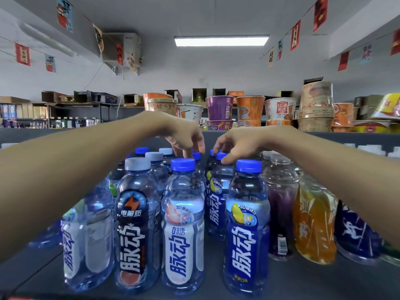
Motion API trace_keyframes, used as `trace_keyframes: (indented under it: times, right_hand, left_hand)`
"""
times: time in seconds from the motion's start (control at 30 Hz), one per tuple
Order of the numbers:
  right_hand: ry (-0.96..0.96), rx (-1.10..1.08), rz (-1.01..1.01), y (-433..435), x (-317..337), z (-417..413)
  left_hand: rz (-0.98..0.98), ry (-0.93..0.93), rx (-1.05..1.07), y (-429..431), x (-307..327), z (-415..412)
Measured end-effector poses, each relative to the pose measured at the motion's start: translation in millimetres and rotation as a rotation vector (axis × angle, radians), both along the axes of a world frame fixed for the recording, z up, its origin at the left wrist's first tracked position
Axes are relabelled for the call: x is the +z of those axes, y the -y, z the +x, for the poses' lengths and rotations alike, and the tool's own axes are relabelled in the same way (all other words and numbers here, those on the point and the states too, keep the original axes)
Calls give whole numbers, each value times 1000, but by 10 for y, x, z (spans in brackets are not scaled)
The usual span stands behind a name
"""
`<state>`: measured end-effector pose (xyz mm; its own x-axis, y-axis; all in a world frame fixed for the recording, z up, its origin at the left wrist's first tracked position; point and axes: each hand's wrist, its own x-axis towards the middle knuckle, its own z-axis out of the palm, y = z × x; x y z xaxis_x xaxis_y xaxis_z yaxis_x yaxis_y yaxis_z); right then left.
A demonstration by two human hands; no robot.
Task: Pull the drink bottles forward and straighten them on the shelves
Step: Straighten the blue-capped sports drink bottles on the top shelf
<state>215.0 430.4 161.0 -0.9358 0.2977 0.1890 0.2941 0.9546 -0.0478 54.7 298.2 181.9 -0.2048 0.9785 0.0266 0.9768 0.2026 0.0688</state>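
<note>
Where clear plastic drink bottles line the dark grey shelf near its front edge, the left hand pinches a second-row blue cap and the right hand pinches the next blue cap, with bare shelf open before it.

Ceiling light panel lit, upper centre. Air conditioner mounted high, upper left. Strings of paper flags cross both upper corners. Mid-frame right: instant noodle cups in stacks, including a purple cup, an orange cup and a white cup. Open cardboard boxes behind them. Far rack of goods at mid-left, blurred.
</note>
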Motion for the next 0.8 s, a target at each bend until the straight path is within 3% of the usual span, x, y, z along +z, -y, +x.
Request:
trace_keyframes:
  times: [0.17, 0.37, 0.8]
  right_hand:
    - [37, -54, 150, 30, -32, -69]
    - [44, -6, 71, 84, -2, -21]
    - [48, 26, -35, 185, 20, 77]
  left_hand:
    - [30, -123, 59, -24, -51, 5]
    - [27, -62, 24, 37, -13, 14]
    - [15, -121, -11, 139, 0, 5]
